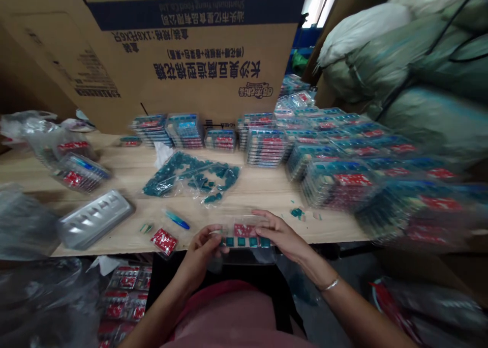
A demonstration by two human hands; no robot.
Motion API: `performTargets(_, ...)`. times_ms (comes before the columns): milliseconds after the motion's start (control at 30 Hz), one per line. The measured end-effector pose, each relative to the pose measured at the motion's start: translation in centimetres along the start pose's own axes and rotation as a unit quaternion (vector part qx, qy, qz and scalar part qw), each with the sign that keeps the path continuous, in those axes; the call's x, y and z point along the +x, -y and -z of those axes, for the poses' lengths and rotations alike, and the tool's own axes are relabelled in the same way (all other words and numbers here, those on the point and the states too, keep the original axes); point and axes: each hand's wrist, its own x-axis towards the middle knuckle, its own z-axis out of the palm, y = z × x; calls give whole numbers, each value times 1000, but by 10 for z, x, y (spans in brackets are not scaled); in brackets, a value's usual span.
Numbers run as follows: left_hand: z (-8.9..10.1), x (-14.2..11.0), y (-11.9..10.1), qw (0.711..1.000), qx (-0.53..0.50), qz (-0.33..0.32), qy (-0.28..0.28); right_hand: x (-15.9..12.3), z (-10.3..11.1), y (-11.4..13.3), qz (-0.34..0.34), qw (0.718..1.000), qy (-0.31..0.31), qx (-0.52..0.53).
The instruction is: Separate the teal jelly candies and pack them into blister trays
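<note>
My left hand (206, 242) and my right hand (277, 232) grip opposite ends of a clear plastic blister pack (241, 241) above the table's front edge. A row of teal squares lies along the pack's near side, and a red packet shows behind them. To the left on the table are a loose red packet (164, 241), a blue pen-like item (177, 219) and a small greenish piece (145, 228). Farther back lies an opened clear bag (183, 177) with many teal pieces. Several loose teal pieces (296, 212) rest right of my right hand.
Filled packs stand in stacks (335, 180) along the right and the back (185, 131). A large cardboard box (190, 58) walls off the far side. At left sit a stack of empty trays (95, 219) and bagged packs (78, 170). Big sacks (427, 109) pile up at right.
</note>
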Motion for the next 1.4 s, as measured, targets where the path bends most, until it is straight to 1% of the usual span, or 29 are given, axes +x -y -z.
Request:
performTargets(67,-2,7,-6,999,-9,40,9,1,-3,5,-37,998,-17,57)
performTargets(133,-4,15,-15,998,0,65,18,3,-2,11,-65,994,-35,75)
performTargets(267,-5,25,-27,995,30,87,45,8,6,13,-76,994,-49,66)
performTargets(367,-3,26,-27,992,37,110,49,9,10,8,-92,992,-56,68)
performTargets(433,-1,25,-26,991,41,118,49,8,10,7,-91,992,-55,70)
performTargets(567,4,21,-26,993,62,87,46,3,9,12,-73,994,-43,64)
performTargets(667,1,22,-24,995,53,63,47,2,5,14,-66,996,-31,56)
performTargets(767,-7,31,-20,998,39,43,11,5,0,13,-58,997,-15,46)
performTargets(867,-16,43,-18,999,32,28,-23,10,-2,14,-44,998,-26,34)
performTargets(967,-16,48,-17,999,32,17,-16,11,-1,13,-37,998,-33,27)
performTargets(1033,-12,48,-17,999,37,24,-5,10,1,12,-43,998,-27,29)
performTargets(1100,-10,50,-21,998,44,42,8,12,4,11,-50,998,-21,32)
performTargets(1167,-10,55,-31,997,56,48,22,19,9,14,-42,998,-29,30)
performTargets(1300,-19,75,-56,994,103,18,29,38,20,31,-12,997,-72,21)
performTargets(1400,-23,82,-60,992,122,11,31,41,23,37,-10,996,-92,21)
